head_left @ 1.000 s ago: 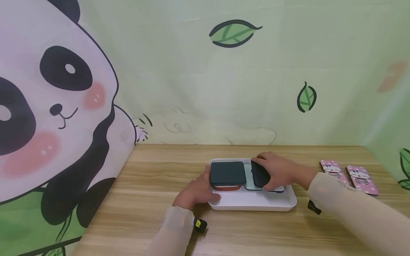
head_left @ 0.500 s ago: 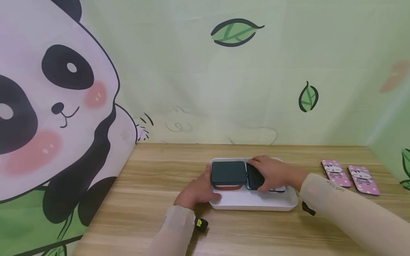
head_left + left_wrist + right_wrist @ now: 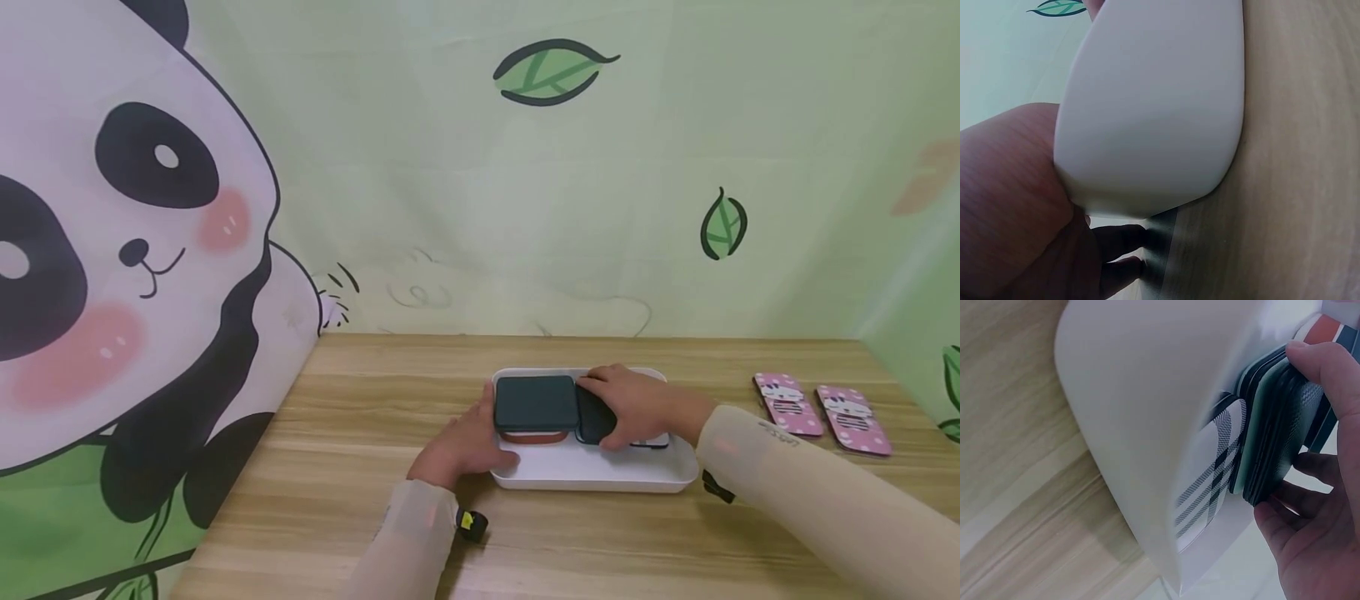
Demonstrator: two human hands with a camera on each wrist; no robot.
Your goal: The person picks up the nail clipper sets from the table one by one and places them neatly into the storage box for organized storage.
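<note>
A white tray [image 3: 600,481] stands on the table, its left end held by my left hand [image 3: 461,446], thumb over the rim. In the left wrist view that hand [image 3: 1016,194] lies against the tray's outer wall [image 3: 1154,112]. My right hand [image 3: 637,404] grips a black wallet [image 3: 595,417] by its edges, thumb on the near side and fingers on the far side. It lies over a pale green wallet [image 3: 1254,437], right beside a dark green wallet [image 3: 536,402]. Under the dark green one shows a red-brown and white edge [image 3: 534,438]. A checked white wallet [image 3: 1210,475] lies to the right.
Two pink wallets with a cartoon pattern [image 3: 787,404] lie on the wooden table [image 3: 360,400] right of the tray, near the right forearm. A fabric backdrop [image 3: 420,167] with a panda and leaves rises behind the table's back edge.
My right hand has moved the black wallet left, from over the right part of the pale green wallet to beside the dark green one, and straightened it. The left hand stays on the tray.
</note>
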